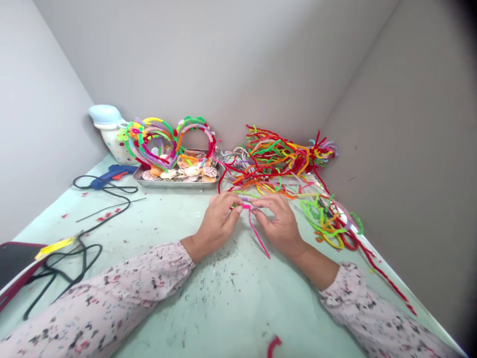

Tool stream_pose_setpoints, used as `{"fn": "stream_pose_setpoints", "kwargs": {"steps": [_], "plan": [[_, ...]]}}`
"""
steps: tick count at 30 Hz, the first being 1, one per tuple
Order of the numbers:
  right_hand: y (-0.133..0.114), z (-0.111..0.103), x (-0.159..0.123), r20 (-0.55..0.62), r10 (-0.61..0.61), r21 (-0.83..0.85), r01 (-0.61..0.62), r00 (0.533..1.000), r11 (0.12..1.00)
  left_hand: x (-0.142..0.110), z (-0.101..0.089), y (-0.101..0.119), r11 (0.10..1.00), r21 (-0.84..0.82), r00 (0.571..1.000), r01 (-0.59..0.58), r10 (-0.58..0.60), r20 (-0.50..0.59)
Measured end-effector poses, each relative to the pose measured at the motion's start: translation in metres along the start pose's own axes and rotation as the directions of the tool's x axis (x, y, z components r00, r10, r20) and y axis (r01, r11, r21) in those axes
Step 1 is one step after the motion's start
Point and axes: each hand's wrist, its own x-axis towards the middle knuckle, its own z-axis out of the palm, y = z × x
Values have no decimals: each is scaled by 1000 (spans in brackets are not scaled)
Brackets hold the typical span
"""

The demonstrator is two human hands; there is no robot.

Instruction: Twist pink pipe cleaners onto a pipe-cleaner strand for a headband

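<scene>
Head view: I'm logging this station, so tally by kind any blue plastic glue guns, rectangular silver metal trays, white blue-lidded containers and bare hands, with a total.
Blue plastic glue gun: 1
Rectangular silver metal tray: 1
White blue-lidded container: 1
Bare hands, the left hand, holding a bright-pink fuzzy stem, and the right hand: 2
Total: 5

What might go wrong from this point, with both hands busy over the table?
The bright pink fuzzy pipe cleaner has a loose end dangling between the left hand and right hand; it may snag or twist.

The looped black cord lies close to the floral left sleeve, which could catch it.

The tangled green and yellow fuzzy strands beside the right forearm might get dragged.
</scene>
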Motion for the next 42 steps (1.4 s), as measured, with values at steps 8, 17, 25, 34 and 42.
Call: {"fn": "stream_pose_setpoints", "kwargs": {"steps": [8, 17, 25, 34, 42], "plan": [[2, 0, 0, 13, -11, 2, 11, 1000, 1000, -1, 1, 2, 1000, -7, 1000, -19, 19, 21], [3, 0, 0, 12, 0, 12, 0, 1000, 1000, -1, 1, 2, 999, 34, 999, -24, 23, 36], [3, -1, 0, 19, -4, 8, 4, 1000, 1000, -1, 3, 1, 999, 42, 999, -29, 28, 39], [4, 1, 0, 1, -7, 37, 7, 1000, 999, 0, 3, 2, 998, 52, 999, -31, 29, 34], [-1, -1, 1, 14, 60, 97, -61, 998, 993, 1, 3, 1, 997, 65, 999, -41, 40, 31]]}}
